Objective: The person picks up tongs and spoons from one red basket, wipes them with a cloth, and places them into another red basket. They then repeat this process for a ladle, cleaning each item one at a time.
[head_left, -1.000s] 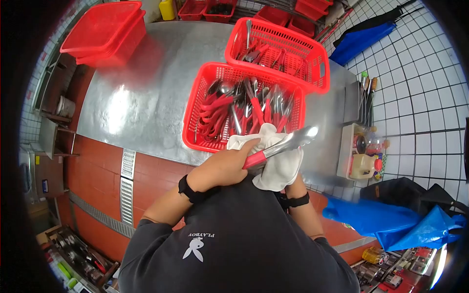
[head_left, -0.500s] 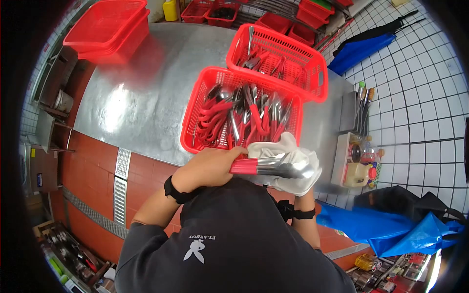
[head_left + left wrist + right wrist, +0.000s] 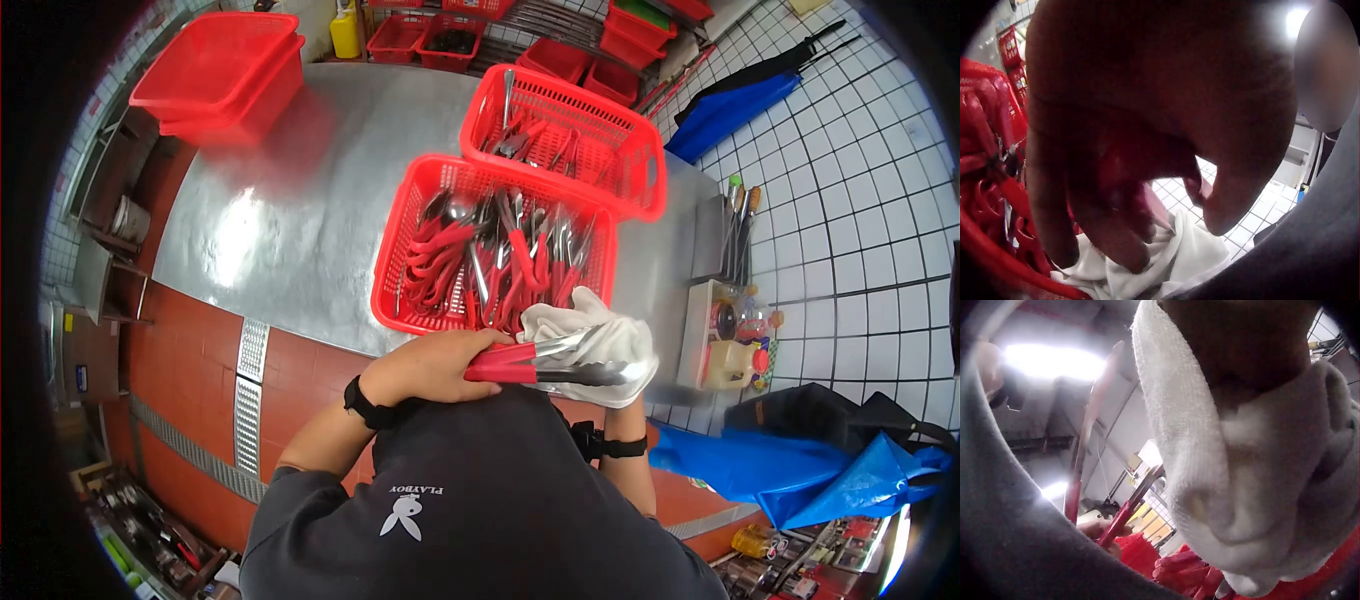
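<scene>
In the head view my left hand (image 3: 430,365) grips the red handles of a pair of metal tongs (image 3: 505,362), their silver arms pointing right and spread a little apart. A white cloth (image 3: 560,322) lies around and behind the tong tips. My right hand (image 3: 1241,344) holds this cloth from beneath; its fingers are hidden under the folds. Just beyond both hands stands a red plastic basket (image 3: 390,265), full of red-handled tongs and ladles. The left wrist view shows the fingers curled, dark against the cloth (image 3: 1191,256).
A second red basket (image 3: 650,170) with more utensils adjoins the first on the steel table (image 3: 330,130). Stacked red tubs (image 3: 215,70) stand at the table's far left. A white bin with bottles (image 3: 735,365) sits by the tiled wall, and blue sheeting (image 3: 730,455) lies at right.
The tongs have swung from slanting up to the right to lying nearly level, and their arms now show apart. The cloth has moved right, toward the tips.
</scene>
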A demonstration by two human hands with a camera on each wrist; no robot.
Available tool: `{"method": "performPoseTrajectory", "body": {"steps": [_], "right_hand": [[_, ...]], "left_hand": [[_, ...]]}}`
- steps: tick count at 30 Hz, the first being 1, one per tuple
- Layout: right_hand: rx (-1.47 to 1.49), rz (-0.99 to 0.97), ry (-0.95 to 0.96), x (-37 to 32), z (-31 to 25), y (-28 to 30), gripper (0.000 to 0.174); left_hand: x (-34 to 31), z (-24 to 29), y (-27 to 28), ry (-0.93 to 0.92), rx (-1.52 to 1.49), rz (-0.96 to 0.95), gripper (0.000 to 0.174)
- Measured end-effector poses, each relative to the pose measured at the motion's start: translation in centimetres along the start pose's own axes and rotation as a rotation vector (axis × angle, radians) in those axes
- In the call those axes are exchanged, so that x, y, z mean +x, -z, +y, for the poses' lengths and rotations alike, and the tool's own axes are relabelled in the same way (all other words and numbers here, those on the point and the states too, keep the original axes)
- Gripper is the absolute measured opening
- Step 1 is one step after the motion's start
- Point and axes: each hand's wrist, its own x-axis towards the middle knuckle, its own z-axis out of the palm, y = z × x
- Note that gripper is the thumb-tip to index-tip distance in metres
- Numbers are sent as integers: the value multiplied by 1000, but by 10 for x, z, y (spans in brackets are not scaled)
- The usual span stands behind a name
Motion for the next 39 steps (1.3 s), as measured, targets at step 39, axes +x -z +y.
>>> {"method": "performPoseTrajectory", "body": {"steps": [39], "right_hand": [[645,747,-119,-30,49,-13,22]], "left_hand": [[4,-17,8,151,-62,178,61]]}}
